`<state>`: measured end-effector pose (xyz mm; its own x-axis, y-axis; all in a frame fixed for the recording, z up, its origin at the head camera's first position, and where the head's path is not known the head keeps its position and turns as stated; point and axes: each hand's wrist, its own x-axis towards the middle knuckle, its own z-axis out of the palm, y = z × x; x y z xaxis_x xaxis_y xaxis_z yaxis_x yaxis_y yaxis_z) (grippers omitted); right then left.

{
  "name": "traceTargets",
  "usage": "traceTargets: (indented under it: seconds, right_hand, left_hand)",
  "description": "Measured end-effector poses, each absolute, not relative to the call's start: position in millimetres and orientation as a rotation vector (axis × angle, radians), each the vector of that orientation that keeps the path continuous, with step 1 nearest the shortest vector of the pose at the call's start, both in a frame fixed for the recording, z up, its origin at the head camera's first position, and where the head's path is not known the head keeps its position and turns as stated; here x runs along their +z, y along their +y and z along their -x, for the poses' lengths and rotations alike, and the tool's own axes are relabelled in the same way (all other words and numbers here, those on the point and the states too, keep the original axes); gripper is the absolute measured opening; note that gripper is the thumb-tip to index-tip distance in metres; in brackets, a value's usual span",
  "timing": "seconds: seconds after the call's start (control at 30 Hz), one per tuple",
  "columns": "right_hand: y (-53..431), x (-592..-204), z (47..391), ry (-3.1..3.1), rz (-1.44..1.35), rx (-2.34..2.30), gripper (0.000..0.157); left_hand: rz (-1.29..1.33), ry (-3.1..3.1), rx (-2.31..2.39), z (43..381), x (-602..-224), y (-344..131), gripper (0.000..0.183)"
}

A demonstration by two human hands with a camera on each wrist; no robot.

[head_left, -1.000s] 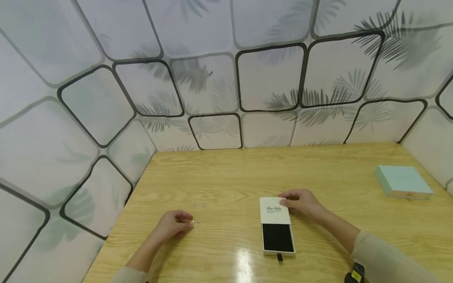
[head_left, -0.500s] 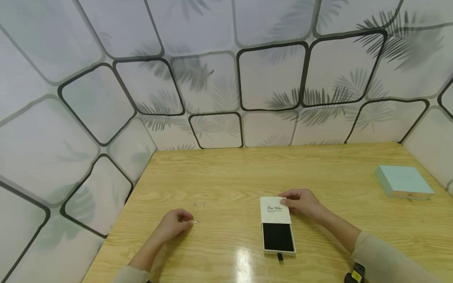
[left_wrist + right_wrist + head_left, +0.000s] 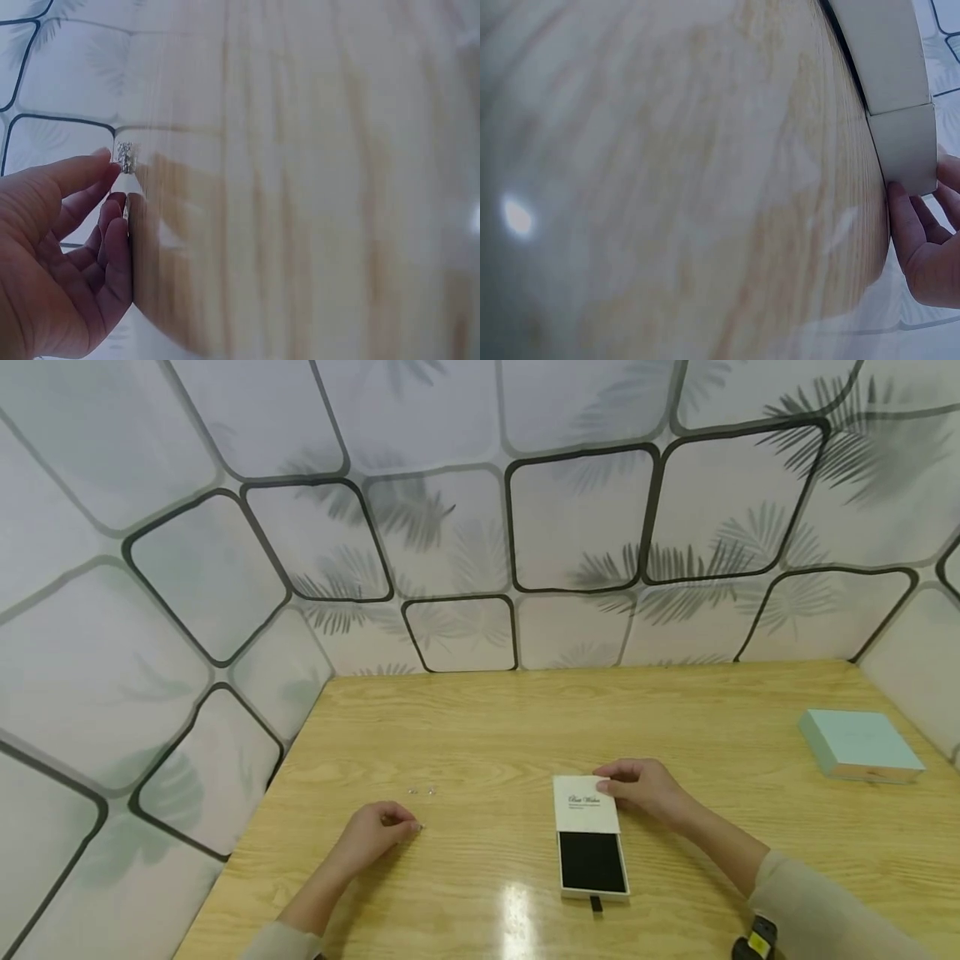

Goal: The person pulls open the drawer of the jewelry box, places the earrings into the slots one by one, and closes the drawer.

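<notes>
My left hand (image 3: 378,837) is low over the table at the left, thumb and index fingertips pinching a small sparkling earring (image 3: 125,157). The fingertips partly hide it. Just beyond lie two more tiny shiny pieces, an earring (image 3: 431,791) and another earring (image 3: 412,792). My right hand (image 3: 647,790) grips the far right corner of a white gift box (image 3: 587,806), thumb on its printed cover. The box's tray (image 3: 592,862), lined in black, is slid partly out toward me, with a black pull tab (image 3: 596,904) at its front. In the right wrist view the fingers hold the box's end.
A pale blue-green box (image 3: 862,742) lies at the far right of the wooden table (image 3: 480,735). Patterned walls (image 3: 457,552) border the table's back and sides. A black and yellow device (image 3: 756,938) is at the right sleeve.
My left hand has moved slightly right, onto the small shiny pieces nearest it, and its fingertips now cover most of them. The right hand stays on the box. The view has shifted slightly.
</notes>
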<state>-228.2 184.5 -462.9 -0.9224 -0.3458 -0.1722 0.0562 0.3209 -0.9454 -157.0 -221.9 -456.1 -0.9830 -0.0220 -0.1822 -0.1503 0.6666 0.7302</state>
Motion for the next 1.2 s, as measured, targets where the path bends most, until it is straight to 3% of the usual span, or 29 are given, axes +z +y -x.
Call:
traceTargets:
  seconds: [0.27,0.47,0.9,1.07,1.2]
  right_hand:
    - [185.6,-464.4,228.3,2.258,0.270,-1.620,0.040]
    - [185.7,-464.2,228.9,2.281,0.263,-1.595,0.040]
    - [186.6,-462.7,230.2,2.226,0.279,-1.633,0.039]
    - [187.1,-462.7,229.9,2.210,0.287,-1.646,0.039]
    - [187.4,-464.5,230.1,2.209,0.286,-1.643,0.040]
  left_hand:
    - [0.229,2.633,1.386,156.3,-455.7,-227.3,0.010]
    - [0.340,2.384,1.667,156.5,-454.9,-239.0,0.019]
    - [0.235,1.912,1.861,161.7,-450.0,-263.4,0.028]
    - [0.151,2.057,1.763,159.7,-449.6,-258.7,0.036]
    - [0.091,2.213,1.643,159.2,-450.2,-251.2,0.031]
